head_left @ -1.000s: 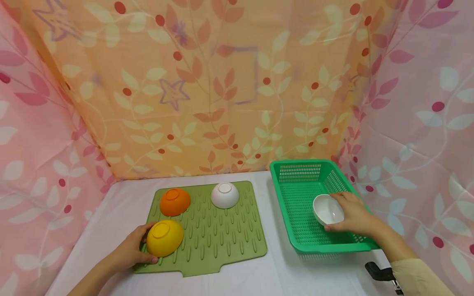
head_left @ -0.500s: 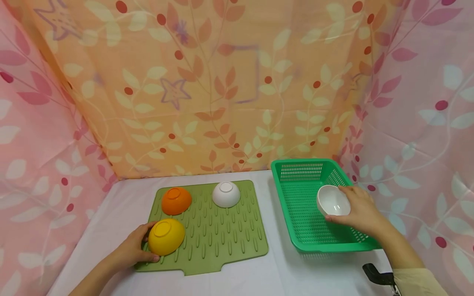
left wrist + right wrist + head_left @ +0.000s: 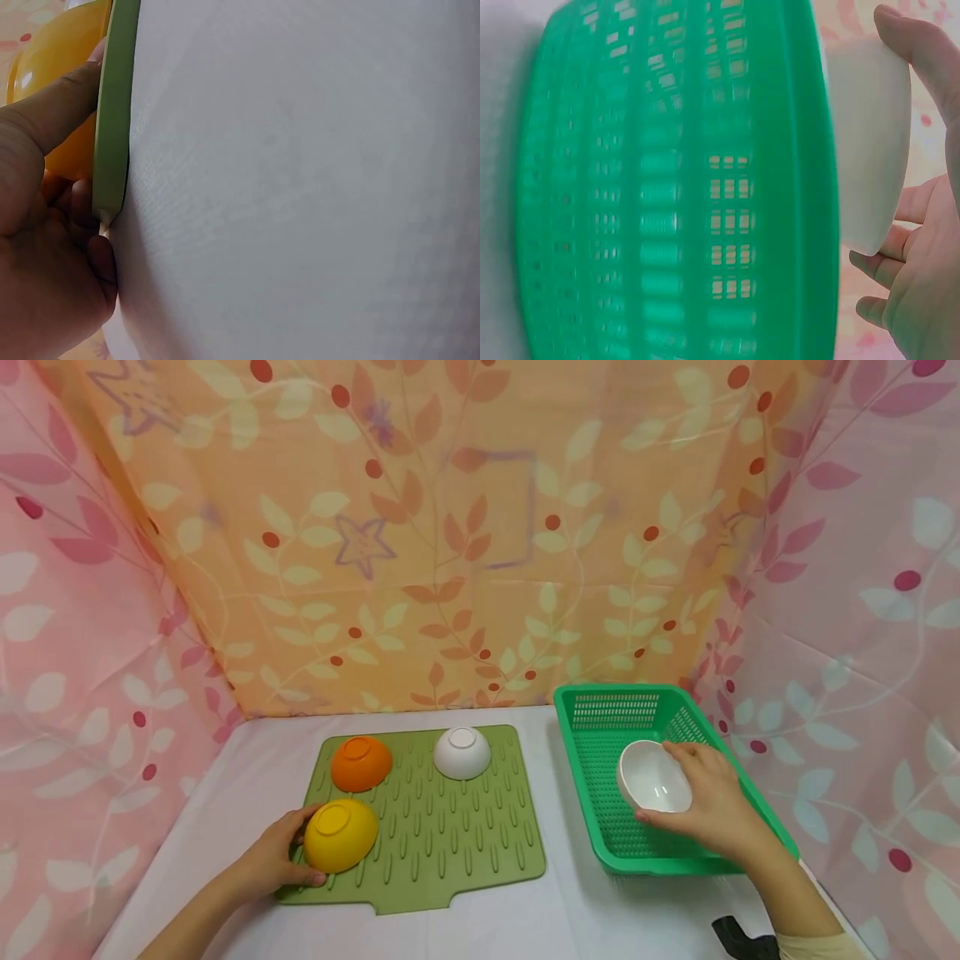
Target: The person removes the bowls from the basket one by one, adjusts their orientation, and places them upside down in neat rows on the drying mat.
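My right hand (image 3: 708,802) holds a white bowl (image 3: 656,778) by its rim, thumb on the near side and fingers on the far side. The bowl is tilted, its hollow side showing, over the green basket (image 3: 660,865). In the right wrist view the bowl (image 3: 874,142) stands out past the basket's rim. On the left, my left hand (image 3: 273,852) grips an upside-down yellow bowl (image 3: 341,837) resting on the green drying mat (image 3: 450,852). The left wrist view shows the thumb along that bowl (image 3: 64,60), close to the mat's edge.
Behind the yellow bowl, an orange bowl (image 3: 362,765) lies upside down on the mat. Another white bowl (image 3: 462,753) is upturned at the mat's back right. A black handle-like object (image 3: 742,939) shows by the right sleeve. Patterned cloth (image 3: 480,568) hangs around the white-covered table.
My right hand has lifted the white bowl a little within the basket, then shifted it left. My left hand keeps its hold on the yellow bowl. The head view has turned slightly.
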`<control>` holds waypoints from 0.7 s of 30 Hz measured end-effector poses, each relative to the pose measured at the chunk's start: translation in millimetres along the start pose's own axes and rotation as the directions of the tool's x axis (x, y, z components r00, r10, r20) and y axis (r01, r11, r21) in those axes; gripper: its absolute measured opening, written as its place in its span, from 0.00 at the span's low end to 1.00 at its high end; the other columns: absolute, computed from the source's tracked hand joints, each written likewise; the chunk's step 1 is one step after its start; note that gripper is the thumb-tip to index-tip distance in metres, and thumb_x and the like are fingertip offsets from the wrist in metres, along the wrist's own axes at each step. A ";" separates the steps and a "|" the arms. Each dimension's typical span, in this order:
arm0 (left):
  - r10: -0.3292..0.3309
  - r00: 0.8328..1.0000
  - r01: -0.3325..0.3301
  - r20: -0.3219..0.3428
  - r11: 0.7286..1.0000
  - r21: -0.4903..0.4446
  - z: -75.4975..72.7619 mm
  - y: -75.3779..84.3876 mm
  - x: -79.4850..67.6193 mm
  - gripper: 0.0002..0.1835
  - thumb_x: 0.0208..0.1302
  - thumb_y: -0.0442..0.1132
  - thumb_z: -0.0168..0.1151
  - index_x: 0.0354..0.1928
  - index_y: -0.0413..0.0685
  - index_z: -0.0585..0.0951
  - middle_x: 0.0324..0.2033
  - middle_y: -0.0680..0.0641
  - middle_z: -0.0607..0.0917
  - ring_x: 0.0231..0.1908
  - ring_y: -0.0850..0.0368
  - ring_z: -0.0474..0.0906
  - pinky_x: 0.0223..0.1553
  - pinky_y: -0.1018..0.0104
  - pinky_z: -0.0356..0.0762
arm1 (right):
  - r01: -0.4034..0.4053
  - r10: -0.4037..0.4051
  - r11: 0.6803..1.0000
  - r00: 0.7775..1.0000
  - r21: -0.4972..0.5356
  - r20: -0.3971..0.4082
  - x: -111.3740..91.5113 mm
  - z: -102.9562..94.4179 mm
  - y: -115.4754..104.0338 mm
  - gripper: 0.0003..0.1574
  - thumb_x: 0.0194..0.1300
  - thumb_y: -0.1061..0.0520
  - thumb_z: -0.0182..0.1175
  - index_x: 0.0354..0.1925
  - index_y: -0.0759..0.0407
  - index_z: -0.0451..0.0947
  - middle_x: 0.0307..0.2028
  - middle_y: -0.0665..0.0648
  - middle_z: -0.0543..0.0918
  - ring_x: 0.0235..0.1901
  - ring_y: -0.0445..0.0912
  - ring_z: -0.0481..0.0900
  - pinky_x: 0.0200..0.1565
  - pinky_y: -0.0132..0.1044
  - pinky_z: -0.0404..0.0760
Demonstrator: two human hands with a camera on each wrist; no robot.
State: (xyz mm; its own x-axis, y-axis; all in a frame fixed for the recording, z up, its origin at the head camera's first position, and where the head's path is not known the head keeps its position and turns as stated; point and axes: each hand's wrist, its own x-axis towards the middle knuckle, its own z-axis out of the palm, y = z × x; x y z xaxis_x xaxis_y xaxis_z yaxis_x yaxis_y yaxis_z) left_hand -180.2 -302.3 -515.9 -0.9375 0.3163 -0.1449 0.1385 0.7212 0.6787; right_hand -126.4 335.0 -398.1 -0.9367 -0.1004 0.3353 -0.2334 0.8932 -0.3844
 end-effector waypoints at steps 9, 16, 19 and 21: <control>-0.003 1.000 0.003 -0.007 1.000 0.007 0.7 -0.6 -0.2 0.61 0.41 0.54 0.86 0.77 0.46 0.62 0.67 0.34 0.72 0.59 0.39 0.75 0.62 0.30 0.69 | 0.048 -0.048 0.999 0.999 0.008 -0.002 1.8 12.7 -29.7 0.71 0.39 0.27 0.80 0.71 0.63 0.68 0.62 0.63 0.71 0.64 0.63 0.61 0.53 0.71 0.72; 0.003 1.000 -0.002 -0.020 1.000 0.006 2.0 -2.7 1.3 0.61 0.43 0.57 0.84 0.77 0.48 0.62 0.68 0.35 0.72 0.60 0.38 0.74 0.62 0.28 0.67 | 0.078 -0.079 0.996 0.997 0.044 0.009 8.3 26.9 -53.3 0.72 0.38 0.24 0.80 0.71 0.61 0.68 0.61 0.60 0.71 0.63 0.60 0.62 0.52 0.68 0.74; -0.004 1.000 0.004 -0.024 1.000 0.002 2.6 -3.2 1.1 0.61 0.43 0.58 0.84 0.78 0.49 0.62 0.68 0.35 0.72 0.60 0.38 0.74 0.63 0.28 0.67 | 0.099 -0.099 0.994 0.995 0.052 0.005 12.2 33.1 -62.3 0.72 0.36 0.25 0.81 0.70 0.60 0.69 0.61 0.59 0.71 0.63 0.59 0.62 0.53 0.67 0.74; -0.007 1.000 0.007 -0.023 1.000 0.003 2.4 -3.3 0.0 0.61 0.43 0.57 0.84 0.78 0.48 0.62 0.67 0.36 0.72 0.60 0.39 0.74 0.63 0.29 0.67 | 0.119 -0.119 0.991 0.993 0.062 0.007 14.6 37.4 -67.9 0.72 0.35 0.24 0.81 0.70 0.59 0.70 0.61 0.59 0.71 0.63 0.59 0.63 0.54 0.66 0.73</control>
State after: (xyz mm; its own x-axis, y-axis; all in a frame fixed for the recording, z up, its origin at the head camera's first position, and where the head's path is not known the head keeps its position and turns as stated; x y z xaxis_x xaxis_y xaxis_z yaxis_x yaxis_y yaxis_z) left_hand -179.8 -303.2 -519.8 -0.9456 0.2971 -0.1324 0.1331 0.7251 0.6757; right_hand -134.0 256.5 -399.3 -0.9040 -0.2094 0.3727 -0.3586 0.8460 -0.3947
